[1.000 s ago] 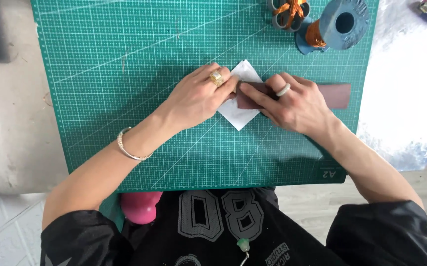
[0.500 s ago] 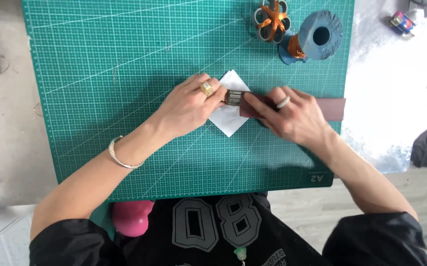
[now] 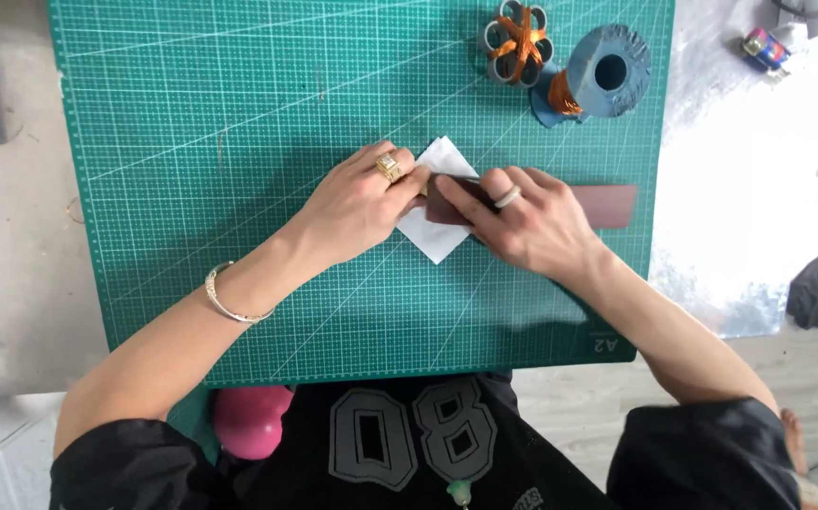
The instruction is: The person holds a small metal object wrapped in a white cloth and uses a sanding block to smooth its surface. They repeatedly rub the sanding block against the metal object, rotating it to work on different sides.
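Green cutting mat (image 3: 239, 142) covers the worktop, where a brown strip (image 3: 607, 203) lies flat across a white paper square (image 3: 432, 236) at the mat's middle. Thin and limp by its look, the strip seems best held flat near its end. Left hand (image 3: 357, 203) pinches that end; right hand (image 3: 531, 227) presses the strip down. Spools (image 3: 607, 71) stand well apart.
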